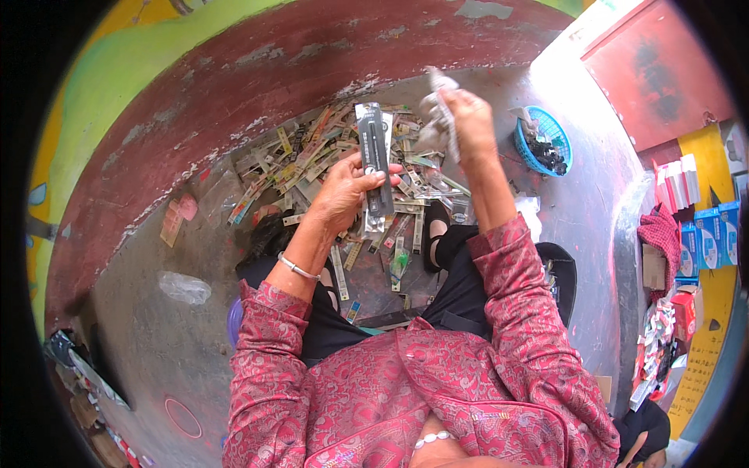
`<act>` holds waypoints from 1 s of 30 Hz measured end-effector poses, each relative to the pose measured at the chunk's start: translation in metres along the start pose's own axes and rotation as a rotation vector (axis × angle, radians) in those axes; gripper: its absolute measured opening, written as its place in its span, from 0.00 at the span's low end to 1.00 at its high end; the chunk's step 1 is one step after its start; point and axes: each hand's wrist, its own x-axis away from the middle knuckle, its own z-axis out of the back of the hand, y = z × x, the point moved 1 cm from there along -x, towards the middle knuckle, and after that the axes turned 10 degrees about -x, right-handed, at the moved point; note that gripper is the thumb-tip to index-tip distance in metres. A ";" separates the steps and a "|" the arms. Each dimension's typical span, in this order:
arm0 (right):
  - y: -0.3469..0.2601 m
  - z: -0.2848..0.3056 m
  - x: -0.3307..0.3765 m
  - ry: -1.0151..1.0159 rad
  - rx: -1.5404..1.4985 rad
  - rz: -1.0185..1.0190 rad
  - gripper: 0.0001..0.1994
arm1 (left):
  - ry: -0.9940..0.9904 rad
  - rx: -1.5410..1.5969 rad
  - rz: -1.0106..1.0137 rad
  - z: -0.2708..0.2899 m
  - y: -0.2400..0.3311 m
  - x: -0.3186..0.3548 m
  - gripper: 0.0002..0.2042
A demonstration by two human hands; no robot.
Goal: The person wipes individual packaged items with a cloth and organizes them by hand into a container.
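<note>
Much of the lower picture is filled by the person's red patterned sleeves and chest, so the lap and the near floor are hidden. What is clutched in the right hand (pixel 466 117) is hard to make out: a crumpled greyish scrap of clear wrapping (pixel 434 117) is seen bunched in the closed fingers, raised above the heap. The corners are lost to the dark fisheye rim, and the goods at the right edge are bent and cut off.

A spread pile of flat packets (pixel 312 156) is strewn over the grey concrete floor (pixel 156 327) ahead of the knees, against a curved red-painted wall. A blue plastic basket (pixel 546 139) with small dark pieces in it is set to the right of the pile, well apart from the hands. A clear plastic bag (pixel 184 287) is left on the floor to the left. Stacked blue and white boxes (pixel 706 234) are seen at the far right.

A long narrow blister pack (pixel 374 160) with a dark card and a clear front is held upright in the left hand (pixel 343 191), gripped around its lower half, above the pile. A slim dark item is sealed inside; a second pale pack is pressed behind it.
</note>
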 end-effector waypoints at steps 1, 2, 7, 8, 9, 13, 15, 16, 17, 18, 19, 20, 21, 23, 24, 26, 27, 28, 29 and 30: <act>0.011 -0.006 0.005 -0.051 0.086 -0.001 0.09 | 0.031 -0.008 -0.026 -0.002 -0.002 -0.003 0.18; 0.029 -0.004 0.006 -0.069 0.253 0.072 0.09 | 0.049 -0.014 -0.050 -0.007 -0.004 -0.007 0.17; 0.047 -0.019 0.000 0.169 0.647 0.370 0.14 | -0.064 -0.068 -0.043 -0.014 -0.009 -0.010 0.19; 0.041 -0.013 -0.006 0.212 0.626 0.391 0.12 | -0.066 -0.069 -0.060 -0.017 -0.006 -0.006 0.19; 0.042 0.001 -0.019 0.227 0.570 0.398 0.11 | -0.048 -0.031 -0.062 -0.017 -0.003 -0.005 0.19; 0.040 0.027 -0.028 0.114 -0.288 -0.067 0.12 | -0.015 0.065 -0.092 0.000 -0.001 -0.009 0.22; 0.033 0.010 -0.004 0.026 -0.324 -0.290 0.16 | -0.056 0.074 -0.088 -0.008 0.005 -0.007 0.23; 0.041 0.002 -0.002 -0.044 -0.320 -0.362 0.16 | -0.065 0.084 -0.077 -0.013 0.006 -0.006 0.24; 0.047 -0.004 0.001 -0.108 -0.315 -0.430 0.15 | -0.063 0.066 -0.094 -0.016 0.004 -0.006 0.24; 0.037 -0.013 0.011 -0.179 -0.177 -0.435 0.14 | -0.054 0.049 -0.110 -0.016 0.001 -0.005 0.24; 0.027 -0.021 0.019 -0.250 -0.040 -0.438 0.12 | -0.045 0.032 -0.126 -0.015 -0.001 -0.004 0.24; 0.029 -0.018 0.017 -0.269 -0.029 -0.417 0.09 | -0.056 0.006 -0.108 -0.017 0.003 -0.002 0.23; 0.034 -0.018 0.013 -0.227 -0.076 -0.361 0.08 | -0.061 0.025 -0.102 -0.017 0.003 -0.003 0.23; 0.041 -0.016 0.010 -0.214 -0.181 -0.330 0.08 | -0.068 0.063 -0.092 -0.018 0.003 -0.003 0.23; 0.045 -0.013 0.007 -0.268 -0.235 -0.406 0.09 | -0.022 0.049 -0.095 -0.018 0.003 -0.003 0.21; 0.043 -0.007 0.004 -0.373 -0.345 -0.560 0.10 | -0.037 0.072 -0.127 -0.015 0.005 -0.002 0.19; 0.041 -0.009 0.004 -0.340 -0.398 -0.522 0.10 | -0.045 0.083 -0.142 -0.014 0.005 -0.002 0.19; 0.039 -0.011 0.005 -0.311 -0.428 -0.511 0.09 | -0.025 0.066 -0.153 -0.013 0.005 0.000 0.17; 0.038 -0.011 0.005 -0.282 -0.456 -0.498 0.09 | 0.004 0.084 -0.159 -0.014 0.004 -0.001 0.16; 0.037 -0.010 0.005 -0.255 -0.429 -0.454 0.08 | 0.034 0.102 -0.164 -0.015 0.003 -0.002 0.15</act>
